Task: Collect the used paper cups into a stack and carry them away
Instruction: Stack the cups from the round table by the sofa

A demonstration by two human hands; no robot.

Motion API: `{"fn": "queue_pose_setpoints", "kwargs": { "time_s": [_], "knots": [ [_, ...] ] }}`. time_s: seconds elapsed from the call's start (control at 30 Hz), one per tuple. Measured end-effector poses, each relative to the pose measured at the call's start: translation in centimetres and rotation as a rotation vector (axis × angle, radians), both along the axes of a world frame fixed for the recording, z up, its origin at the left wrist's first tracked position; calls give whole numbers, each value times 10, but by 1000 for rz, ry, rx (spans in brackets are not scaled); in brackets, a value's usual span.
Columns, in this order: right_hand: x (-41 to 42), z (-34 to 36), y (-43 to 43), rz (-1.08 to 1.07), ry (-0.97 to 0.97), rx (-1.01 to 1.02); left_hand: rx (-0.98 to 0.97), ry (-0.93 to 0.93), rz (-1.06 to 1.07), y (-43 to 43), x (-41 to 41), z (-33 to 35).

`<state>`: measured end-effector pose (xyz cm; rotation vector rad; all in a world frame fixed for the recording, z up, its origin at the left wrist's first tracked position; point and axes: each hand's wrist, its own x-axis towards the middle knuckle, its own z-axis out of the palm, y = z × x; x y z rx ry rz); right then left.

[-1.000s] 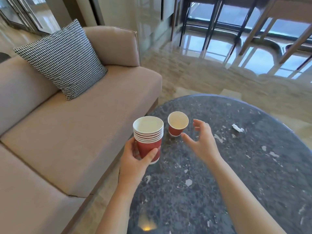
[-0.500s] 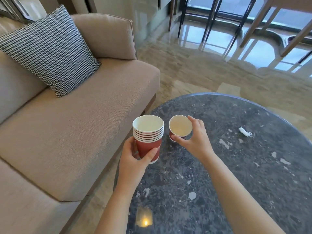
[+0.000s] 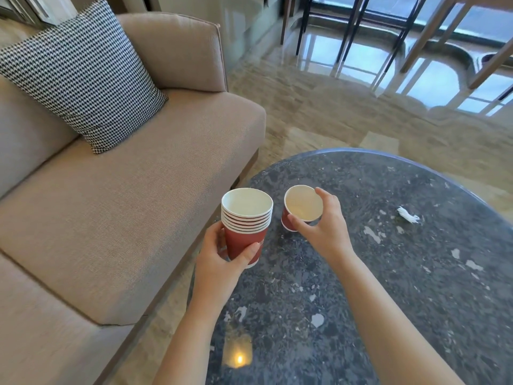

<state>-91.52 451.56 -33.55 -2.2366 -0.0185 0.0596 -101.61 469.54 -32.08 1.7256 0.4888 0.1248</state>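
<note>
A stack of several red paper cups (image 3: pixel 245 222) with white rims is gripped low on its side by my left hand (image 3: pixel 222 258), over the left edge of the dark marble table (image 3: pixel 388 273). Just to its right, a single red paper cup (image 3: pixel 302 207) stands at the table's left edge. My right hand (image 3: pixel 323 223) holds this cup at the rim, thumb on the near side and fingers on the far right side. Its inside is pale and looks empty.
A beige sofa (image 3: pixel 125 212) with a black-and-white patterned cushion (image 3: pixel 83 79) runs along the left, close to the table. A small crumpled white scrap (image 3: pixel 408 215) lies on the table to the right. Glossy stone floor and chair legs (image 3: pixel 347 31) lie beyond.
My right hand has reached forward from open in the air and closed round the single cup's rim. The stack in my left hand has stayed about where it was.
</note>
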Motion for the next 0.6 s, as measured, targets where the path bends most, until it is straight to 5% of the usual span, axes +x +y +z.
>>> {"fn": "queue_pose_setpoints", "kwargs": {
  "time_s": [0.6],
  "knots": [
    [-87, 66, -42, -123, -99, 276, 192, -116, -142, 0, -57, 29]
  ]
}}
